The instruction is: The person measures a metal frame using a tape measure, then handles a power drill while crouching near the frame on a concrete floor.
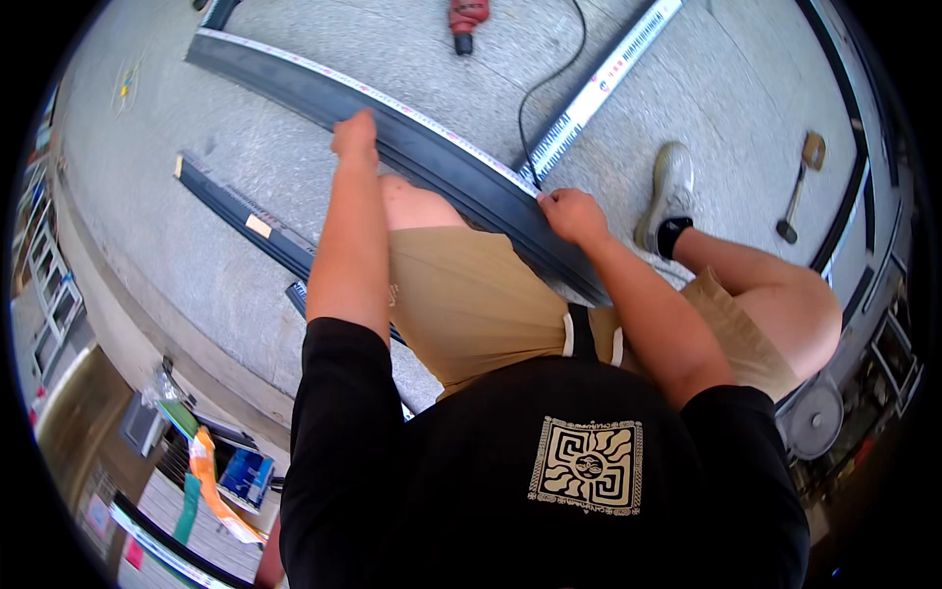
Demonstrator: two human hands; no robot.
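Light is bright and soft, with strong edge distortion.

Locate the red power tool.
Head view, top middle: the red power tool lies on the floor beyond the dark profile, left of the black cable.

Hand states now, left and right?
Left hand: curled at edge of dark profile; grip can't be told.
Right hand: closed, pinching white tape.
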